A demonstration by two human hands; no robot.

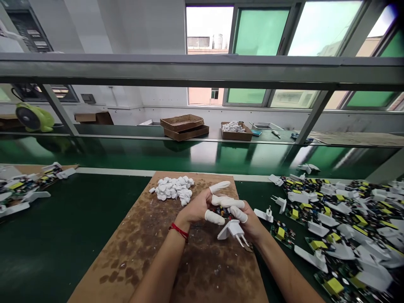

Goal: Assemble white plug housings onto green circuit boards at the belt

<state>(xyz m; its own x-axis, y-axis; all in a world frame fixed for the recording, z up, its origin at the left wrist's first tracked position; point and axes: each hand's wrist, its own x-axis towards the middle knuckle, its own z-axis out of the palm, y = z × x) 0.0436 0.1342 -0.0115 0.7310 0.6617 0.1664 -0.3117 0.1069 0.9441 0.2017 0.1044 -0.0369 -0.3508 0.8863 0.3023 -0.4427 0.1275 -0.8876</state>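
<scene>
Over the stained brown board [142, 252], both of my hands hold a small circuit board [222, 211] with dark components. My left hand [200, 206], a red string bracelet at its wrist, grips it from the left. From the other side, the fingers of my right hand [249, 219] close on it. White finger cots cover several fingertips and hide much of the circuit board. A white two-pin plug piece [234, 229] hangs just below the fingers, its pins pointing down and right; its link to the board is hidden. Beyond my left hand lies a pile of small white lumps [173, 188].
Many circuit boards with white plug casings [331, 219] spread across the green bench at right. More such boards [28, 185] lie at left. Behind are stacked cardboard trays [184, 128], a box of white lumps [235, 130], a green fan [34, 117] and a metal crossbar [158, 69].
</scene>
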